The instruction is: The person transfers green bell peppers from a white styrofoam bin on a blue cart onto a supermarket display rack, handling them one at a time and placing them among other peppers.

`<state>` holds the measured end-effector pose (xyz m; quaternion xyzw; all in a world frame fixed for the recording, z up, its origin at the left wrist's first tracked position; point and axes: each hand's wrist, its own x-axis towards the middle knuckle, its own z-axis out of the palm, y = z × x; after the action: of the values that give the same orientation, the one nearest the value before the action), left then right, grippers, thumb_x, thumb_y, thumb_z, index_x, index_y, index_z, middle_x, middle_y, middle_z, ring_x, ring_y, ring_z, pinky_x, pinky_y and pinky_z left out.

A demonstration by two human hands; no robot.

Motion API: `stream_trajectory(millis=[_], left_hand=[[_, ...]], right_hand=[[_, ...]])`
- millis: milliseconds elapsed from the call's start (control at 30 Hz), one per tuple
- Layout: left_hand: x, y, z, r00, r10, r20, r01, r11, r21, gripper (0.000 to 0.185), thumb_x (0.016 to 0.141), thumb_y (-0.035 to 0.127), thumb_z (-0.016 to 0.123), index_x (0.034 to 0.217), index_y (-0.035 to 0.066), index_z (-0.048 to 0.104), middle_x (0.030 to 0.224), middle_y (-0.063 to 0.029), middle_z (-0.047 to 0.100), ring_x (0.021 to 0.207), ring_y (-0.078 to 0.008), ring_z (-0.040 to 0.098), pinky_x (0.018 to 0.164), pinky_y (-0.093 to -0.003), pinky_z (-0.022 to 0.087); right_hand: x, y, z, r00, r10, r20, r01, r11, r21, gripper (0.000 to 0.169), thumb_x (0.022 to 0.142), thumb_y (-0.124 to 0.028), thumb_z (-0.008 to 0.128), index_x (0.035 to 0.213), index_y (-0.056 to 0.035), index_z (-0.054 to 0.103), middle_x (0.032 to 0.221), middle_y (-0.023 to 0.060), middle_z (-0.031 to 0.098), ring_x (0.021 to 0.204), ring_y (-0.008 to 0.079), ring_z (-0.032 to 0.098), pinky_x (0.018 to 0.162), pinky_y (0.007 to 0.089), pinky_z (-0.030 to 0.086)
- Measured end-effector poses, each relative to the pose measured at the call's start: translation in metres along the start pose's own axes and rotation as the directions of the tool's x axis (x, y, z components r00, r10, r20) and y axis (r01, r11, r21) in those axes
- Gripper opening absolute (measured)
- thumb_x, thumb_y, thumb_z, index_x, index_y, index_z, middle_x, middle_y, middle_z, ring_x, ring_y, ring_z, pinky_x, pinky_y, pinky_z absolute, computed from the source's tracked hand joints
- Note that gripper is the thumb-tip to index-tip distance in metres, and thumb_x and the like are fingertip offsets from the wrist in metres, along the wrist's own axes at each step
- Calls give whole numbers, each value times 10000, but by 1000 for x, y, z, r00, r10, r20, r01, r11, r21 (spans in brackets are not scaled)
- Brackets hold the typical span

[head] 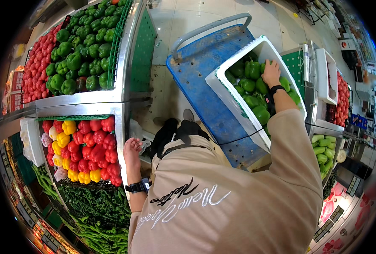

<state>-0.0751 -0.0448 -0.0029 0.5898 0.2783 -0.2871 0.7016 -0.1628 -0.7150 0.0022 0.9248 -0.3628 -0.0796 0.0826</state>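
Observation:
My right hand (pixel 271 73) reaches into a white foam box (pixel 221 74) filled with green bell peppers (pixel 252 70). Its fingers bend down over a pepper near the far side of the box; whether they grip it is hidden. A black wrist strap with a device sits on that arm, and a thin black cable runs across the box. My left hand (pixel 132 150) hangs beside the metal rim of a display of red bell peppers (pixel 91 154) and yellow bell peppers (pixel 63 139). Its fingers are loosely curled and apart, with nothing visible in them. Clear plastic (pixel 146 146) lies just behind it.
The box rests on a blue platform cart (pixel 194 79) with a grey handle (pixel 207 28). Left stands a metal-edged stall with heaped green peppers (pixel 74 60) and tomatoes (pixel 40 63). Leafy greens (pixel 92 206) lie nearer. Pale green squash-like vegetables (pixel 324 150) are at right.

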Motion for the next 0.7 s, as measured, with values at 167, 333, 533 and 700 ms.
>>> stream_trajectory(millis=[167,333,533,700], left_hand=[[-4,-6,0,999,-31,-35,30,999,-31,220,936,290,485,1024,99,550,933,-33,638,810,-155,604,726,-284,426],[13,11,-11,999,-11,-46,6,993,-115,232,936,283,496,1035,83,560,925,-50,646,788,-158,615,699,-287,433],[44,32,-29,992,108,-58,-117,978,-171,226,952,254,463,1037,69,560,928,-79,656,776,-171,626,666,-284,444],[57,45,-43,992,108,-67,-122,956,-268,208,965,222,437,1027,72,568,932,-74,657,787,-154,632,664,-265,452]], right_hand=[[-10,-10,-16,1000,7,-6,-7,1000,-5,681,672,-207,800,1249,-106,452,1251,186,396,1175,415,404,885,563,427],[-23,-20,-35,985,64,-163,-49,995,89,630,652,-272,786,1186,-67,523,1273,223,416,1153,426,423,949,519,396],[-8,-39,-84,858,273,-435,-92,915,393,597,639,-309,777,1115,-6,581,1197,223,489,1129,386,461,972,462,392],[20,-112,-149,874,234,-425,90,782,616,576,695,-287,800,1129,23,583,1124,206,554,1049,344,543,931,416,432]])
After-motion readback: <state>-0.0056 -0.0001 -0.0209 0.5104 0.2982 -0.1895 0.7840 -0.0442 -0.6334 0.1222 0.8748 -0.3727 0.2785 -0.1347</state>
